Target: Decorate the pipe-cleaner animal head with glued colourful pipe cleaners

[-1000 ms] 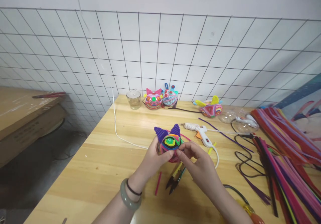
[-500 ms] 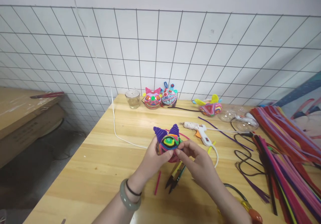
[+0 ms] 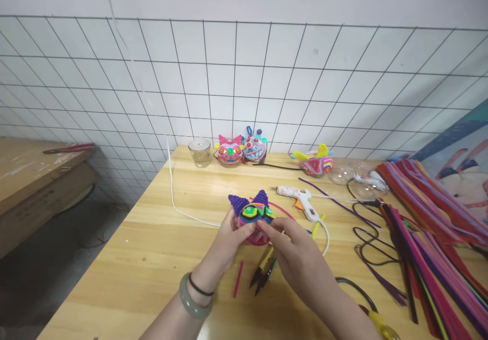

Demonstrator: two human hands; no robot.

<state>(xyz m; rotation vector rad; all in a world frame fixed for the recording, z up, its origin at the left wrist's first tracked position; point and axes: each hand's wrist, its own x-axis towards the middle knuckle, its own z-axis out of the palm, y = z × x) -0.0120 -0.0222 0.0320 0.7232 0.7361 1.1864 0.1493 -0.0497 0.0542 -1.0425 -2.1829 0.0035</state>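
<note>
My left hand is closed around the left side of a pipe-cleaner animal head with purple ears, green eyes outlined in black and a pink lower part. The fingers of my right hand are bent and press on the front and right side of the same head; whether a small piece sits under the fingertips I cannot make out. Below the head, small snips with black blades lie on the table. A short pink pipe-cleaner piece lies to their left.
A white glue gun lies right of the hands, its cord curling beside it. Finished heads and a glass cup stand along the tiled wall. Bundles of coloured pipe cleaners cover the right side, with black cord nearby.
The head has turned, so both green eyes now show. My right hand has shifted its fingers across the front of it. The camera view has moved slightly.
</note>
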